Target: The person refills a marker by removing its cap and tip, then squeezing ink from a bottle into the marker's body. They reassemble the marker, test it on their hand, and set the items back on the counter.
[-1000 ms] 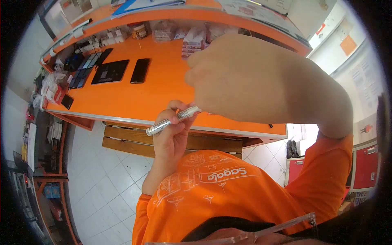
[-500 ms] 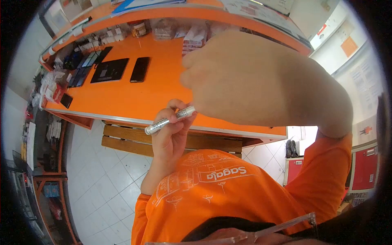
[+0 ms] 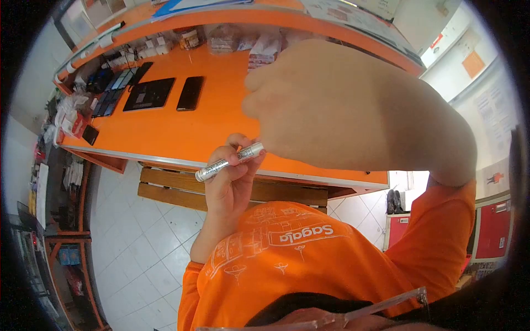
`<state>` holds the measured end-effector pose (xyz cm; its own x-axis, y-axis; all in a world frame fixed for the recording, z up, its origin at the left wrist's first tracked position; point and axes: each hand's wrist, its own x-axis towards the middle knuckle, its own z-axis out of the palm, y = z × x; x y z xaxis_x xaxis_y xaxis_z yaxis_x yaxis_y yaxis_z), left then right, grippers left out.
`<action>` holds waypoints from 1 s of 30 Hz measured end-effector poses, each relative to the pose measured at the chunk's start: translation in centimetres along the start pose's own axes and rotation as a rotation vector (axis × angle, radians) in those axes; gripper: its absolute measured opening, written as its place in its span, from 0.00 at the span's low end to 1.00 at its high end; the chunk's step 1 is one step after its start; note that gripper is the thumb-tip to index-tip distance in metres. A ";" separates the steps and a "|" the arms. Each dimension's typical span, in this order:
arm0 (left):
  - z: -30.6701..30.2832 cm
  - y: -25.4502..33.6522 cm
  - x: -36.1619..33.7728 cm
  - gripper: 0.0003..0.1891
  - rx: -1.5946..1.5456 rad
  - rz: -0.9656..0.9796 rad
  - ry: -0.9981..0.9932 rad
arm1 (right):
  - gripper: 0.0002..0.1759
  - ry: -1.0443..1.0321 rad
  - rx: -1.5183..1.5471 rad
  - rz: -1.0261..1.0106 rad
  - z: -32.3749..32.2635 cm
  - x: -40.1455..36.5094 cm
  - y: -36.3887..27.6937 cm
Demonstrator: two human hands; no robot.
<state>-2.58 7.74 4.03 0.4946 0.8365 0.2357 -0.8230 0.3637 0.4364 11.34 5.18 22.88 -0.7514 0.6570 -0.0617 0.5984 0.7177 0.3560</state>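
Observation:
A silver-white marker-like tube (image 3: 221,165) with dark print lies slanted across the fingers of my left hand (image 3: 232,174), which is closed round it. Its upper right end meets the lower edge of my right hand (image 3: 309,105). That hand looms large and close to the camera, back turned up, with the knuckles curled to the left; its fingertips and whatever they hold are hidden. Both hands are in front of the orange desk (image 3: 221,121), above its near edge.
On the desk lie a black phone (image 3: 190,93), a dark tablet (image 3: 149,95) and several more devices at the left. Plastic-wrapped packs (image 3: 264,51) stand under the raised shelf (image 3: 232,23). A wooden bench (image 3: 182,187) is below the near edge, with red cabinets (image 3: 491,229) at the right.

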 end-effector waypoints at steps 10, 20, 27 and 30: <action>-0.1 -0.1 -0.1 0.12 -0.009 -0.012 0.001 | 0.04 -0.127 -0.021 0.035 -1.1 0.1 -0.6; 0.1 -0.2 -0.3 0.12 -0.004 -0.007 0.028 | 0.04 -0.109 -0.034 0.032 -0.9 0.1 -0.4; -0.2 -0.2 -0.1 0.12 -0.008 -0.004 0.017 | 0.04 0.011 -0.098 -0.013 0.6 -0.4 -0.6; -0.3 -0.2 0.0 0.11 -0.026 -0.012 0.016 | 0.04 -0.031 -0.102 -0.016 0.4 -0.2 -0.2</action>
<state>-2.55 7.79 3.71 0.4999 0.8385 0.2169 -0.8244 0.3839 0.4158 11.52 5.05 22.43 -0.7506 0.6538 -0.0962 0.5539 0.7018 0.4479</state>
